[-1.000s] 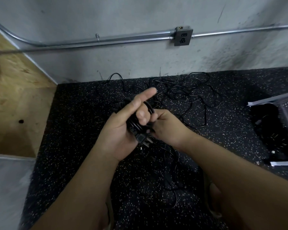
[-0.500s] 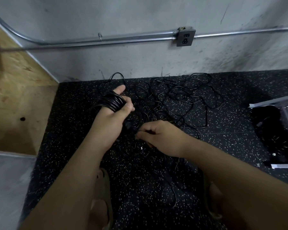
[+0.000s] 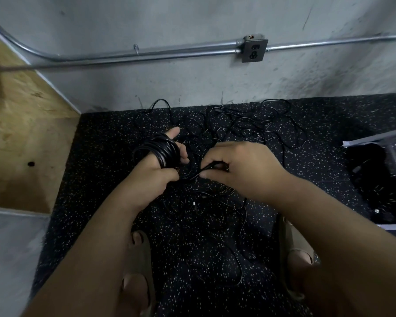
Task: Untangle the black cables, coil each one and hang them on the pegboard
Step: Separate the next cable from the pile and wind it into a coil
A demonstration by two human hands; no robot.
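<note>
A thick black coiled cable [image 3: 164, 149] is wound in several loops around the fingers of my left hand [image 3: 156, 177], which is held above the speckled floor. Just to its right, my right hand [image 3: 240, 168] pinches the loose end of that black cable [image 3: 209, 167] between thumb and fingers. A tangle of thin black cables [image 3: 256, 126] lies spread on the floor behind both hands, up to the wall. More thin cable [image 3: 240, 248] trails on the floor below my hands, between my feet.
Black speckled rubber floor [image 3: 105, 143] meets a grey concrete wall with a metal conduit [image 3: 146, 53] and an outlet box [image 3: 254, 50]. A plywood panel [image 3: 21, 133] stands at left. A grey perforated panel [image 3: 393, 152] with dark cables beneath lies at right. My sandalled feet [image 3: 142, 271] show at the bottom.
My left hand has drawn the coil out to the left and tilted it. My right hand dropped toward the floor, then rose with the cable's loose end beside the coil.
</note>
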